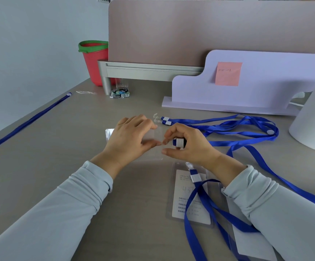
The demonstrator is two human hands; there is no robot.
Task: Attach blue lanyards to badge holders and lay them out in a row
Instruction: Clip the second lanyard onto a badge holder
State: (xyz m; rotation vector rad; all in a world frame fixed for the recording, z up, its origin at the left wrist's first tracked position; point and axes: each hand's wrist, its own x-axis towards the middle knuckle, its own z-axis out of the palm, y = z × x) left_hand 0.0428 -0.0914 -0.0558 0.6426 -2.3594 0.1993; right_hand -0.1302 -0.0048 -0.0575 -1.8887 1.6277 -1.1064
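My left hand (pixel 129 137) holds a clear badge holder (pixel 109 133) flat on the desk, thumb and fingers pinching its right end. My right hand (pixel 186 146) pinches the clip end of a blue lanyard (pixel 247 149) right against that end of the holder. Near me lies a second badge holder (pixel 179 200) with a white card inside and a blue lanyard (pixel 194 196) clipped to its top. A loose pile of blue lanyards (pixel 228 125) lies behind my right hand. One more blue lanyard (pixel 26 121) stretches along the desk's left edge.
A lilac board (pixel 256 83) with a pink sticky note (pixel 228 73) stands at the back, in front of a pink partition. A red bucket (pixel 94 61) is at the back left, a white rounded object (pixel 313 125) at the right, a small packet (pixel 120 93) by the partition foot.
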